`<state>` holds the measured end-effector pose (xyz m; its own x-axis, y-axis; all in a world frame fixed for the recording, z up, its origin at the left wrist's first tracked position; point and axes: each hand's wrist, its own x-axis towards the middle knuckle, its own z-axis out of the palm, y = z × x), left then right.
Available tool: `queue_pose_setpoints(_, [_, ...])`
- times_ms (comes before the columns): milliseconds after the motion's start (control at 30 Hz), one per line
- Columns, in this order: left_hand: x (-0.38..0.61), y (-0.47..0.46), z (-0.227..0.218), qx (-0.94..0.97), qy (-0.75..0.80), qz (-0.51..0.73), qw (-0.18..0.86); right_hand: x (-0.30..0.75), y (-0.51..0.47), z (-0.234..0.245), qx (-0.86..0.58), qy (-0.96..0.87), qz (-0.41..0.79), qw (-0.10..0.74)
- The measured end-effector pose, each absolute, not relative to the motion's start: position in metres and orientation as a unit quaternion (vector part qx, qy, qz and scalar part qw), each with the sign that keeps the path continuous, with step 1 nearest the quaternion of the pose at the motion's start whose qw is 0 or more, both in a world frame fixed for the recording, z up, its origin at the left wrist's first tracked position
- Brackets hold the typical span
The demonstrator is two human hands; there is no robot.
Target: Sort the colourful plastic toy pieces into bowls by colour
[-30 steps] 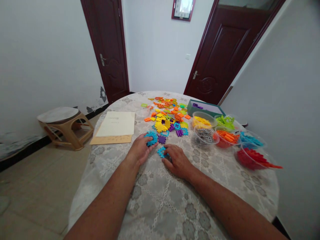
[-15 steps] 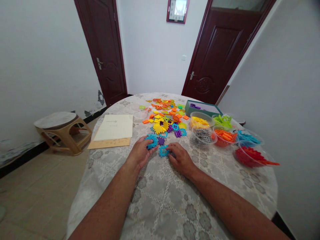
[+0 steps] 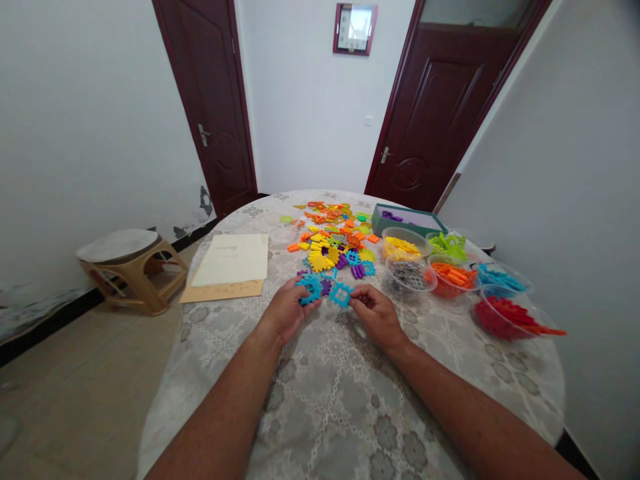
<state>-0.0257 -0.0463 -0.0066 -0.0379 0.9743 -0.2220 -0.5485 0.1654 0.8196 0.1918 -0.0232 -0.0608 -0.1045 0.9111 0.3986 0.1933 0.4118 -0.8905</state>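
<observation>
My left hand is closed on a blue gear-shaped building piece, its thumb on top. Between thumb and fingertips, my right hand pinches a blue square building piece with a window-like cross in the middle. The two blue pieces are close together but apart. A purple piece shows in the gap between them. Just beyond my hands lies a loose pile with a yellow assembled piece and other blue and purple pieces.
Clear bowls hold yellow, grey, orange, green, blue and red pieces at the right. Behind them stands a green box. Papers lie at the left of the round table. A stool stands on the floor.
My right hand has lifted the blue square piece off the cloth and tilted it up, moving slightly right. My left hand keeps its hold on the gear-shaped piece. The view has shifted slightly.
</observation>
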Motion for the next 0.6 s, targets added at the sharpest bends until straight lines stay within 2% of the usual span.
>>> queue_pose_setpoints(133, [-0.021, -0.052, -0.002, 0.296, 0.399, 0.554, 0.668, 0.187, -0.032, -0.058, -0.403, -0.631, 0.422, 0.512])
queue_pose_setpoints(400, [-0.006, -0.061, -0.007, 0.376, 0.427, 0.490, 0.660, 0.182, -0.034, -0.058, -0.391, -0.645, 0.429, 0.496])
queue_pose_setpoints(600, [-0.001, -0.057, -0.007, 0.379, 0.468, 0.485, 0.634, 0.180, -0.031, -0.052, -0.426, -0.649, 0.415, 0.475])
